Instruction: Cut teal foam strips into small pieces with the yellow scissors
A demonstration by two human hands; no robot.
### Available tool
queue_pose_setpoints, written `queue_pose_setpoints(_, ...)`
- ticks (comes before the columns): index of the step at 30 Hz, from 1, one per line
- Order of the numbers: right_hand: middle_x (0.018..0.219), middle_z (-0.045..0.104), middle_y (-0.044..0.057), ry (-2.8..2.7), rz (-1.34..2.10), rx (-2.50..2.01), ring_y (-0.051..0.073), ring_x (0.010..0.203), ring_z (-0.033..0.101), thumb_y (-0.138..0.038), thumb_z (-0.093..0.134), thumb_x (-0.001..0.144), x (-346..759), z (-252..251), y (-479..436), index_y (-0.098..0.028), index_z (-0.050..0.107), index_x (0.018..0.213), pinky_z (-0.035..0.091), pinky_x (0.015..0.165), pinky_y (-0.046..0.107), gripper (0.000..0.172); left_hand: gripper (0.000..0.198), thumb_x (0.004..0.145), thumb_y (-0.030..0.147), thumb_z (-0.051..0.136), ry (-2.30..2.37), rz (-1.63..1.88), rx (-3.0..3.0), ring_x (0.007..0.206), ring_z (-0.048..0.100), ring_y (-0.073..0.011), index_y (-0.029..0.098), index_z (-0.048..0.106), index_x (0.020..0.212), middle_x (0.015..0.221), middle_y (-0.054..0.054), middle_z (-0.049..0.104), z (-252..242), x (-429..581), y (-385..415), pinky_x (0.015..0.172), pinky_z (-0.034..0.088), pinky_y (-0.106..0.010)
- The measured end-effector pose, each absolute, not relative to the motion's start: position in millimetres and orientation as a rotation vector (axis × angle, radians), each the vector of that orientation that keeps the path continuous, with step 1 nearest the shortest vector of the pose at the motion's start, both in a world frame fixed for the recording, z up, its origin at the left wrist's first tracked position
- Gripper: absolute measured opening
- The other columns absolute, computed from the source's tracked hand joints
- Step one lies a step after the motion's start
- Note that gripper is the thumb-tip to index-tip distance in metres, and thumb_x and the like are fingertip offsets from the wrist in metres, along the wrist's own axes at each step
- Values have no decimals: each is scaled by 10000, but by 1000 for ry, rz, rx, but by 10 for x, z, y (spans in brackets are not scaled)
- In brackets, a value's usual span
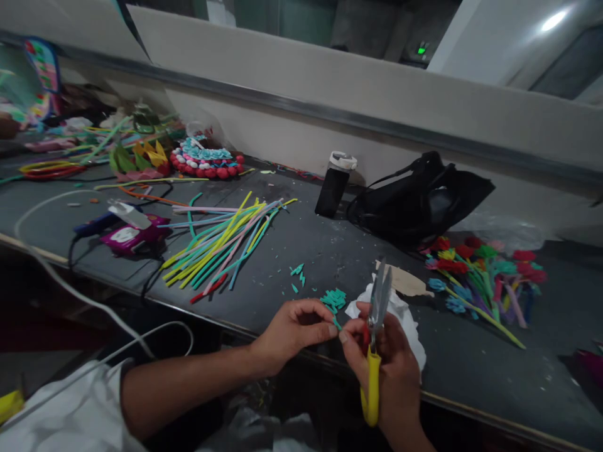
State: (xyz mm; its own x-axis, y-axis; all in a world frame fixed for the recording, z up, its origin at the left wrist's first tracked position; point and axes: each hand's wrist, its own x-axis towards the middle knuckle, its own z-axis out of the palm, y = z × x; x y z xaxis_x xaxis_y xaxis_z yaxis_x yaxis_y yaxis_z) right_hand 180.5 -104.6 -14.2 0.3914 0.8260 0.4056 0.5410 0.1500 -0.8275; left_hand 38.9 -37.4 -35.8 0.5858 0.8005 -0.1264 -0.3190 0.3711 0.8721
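Pinching a green piece (336, 322) — left hand (301, 328), gripping yellow-handled scissors (373, 376) — right hand (396, 370)

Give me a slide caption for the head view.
The left hand and right hand meet at a small green piece, scissors held in the right, green cuttings beyond.

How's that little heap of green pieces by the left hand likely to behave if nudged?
The green pieces look small and slim, so probably very light. They're piled with no visible tie, so they'd likely scatter rather than move together.
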Motion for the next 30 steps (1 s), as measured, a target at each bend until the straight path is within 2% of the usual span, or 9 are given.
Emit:
queue_pose_setpoints(6,733,704,-34,-1262,405,-1499,105,580,681,-182,653,730,1799,-168,-1052,-225,592,1017,556,586,167,296,177,647,244,820,583,783,912,678,507,-89,135,690,697,698,20,590,-344,391,-366,673,381,-217)
queue_pose_setpoints(10,703,694,-47,-1252,421,-1508,96,557,670,-176,669,712,1800,-140,-1061,-228,608,984,547,566,150,284,202,634,253,825,607,747,902,620,475,-71,125,677,684,657,26,581,-317,396,-362,622,363,-205)
queue_pose_setpoints(18,683,683,-50,-1179,559,-1477,103,566,661,-211,678,722,1789,-136,-1058,-223,614,996,544,571,167,282,209,630,260,819,645,735,914,614,468,-71,123,675,697,633,34,558,-336,393,-367,618,361,-206)
queue_pose_setpoints(25,755,695,-11,-1481,154,-1606,129,553,630,-333,662,803,1899,-220,-1086,-220,635,1056,513,544,229,279,165,643,229,797,709,862,955,633,495,-73,126,684,704,664,22,609,-241,317,-256,643,392,-197)
queue_pose_setpoints(30,842,689,28,-1717,-96,-1620,191,759,656,-336,610,859,2002,-320,-1068,-233,633,1101,514,685,296,264,114,662,205,768,744,1008,1007,652,516,-84,131,686,692,678,11,624,-110,179,-78,651,407,-205)
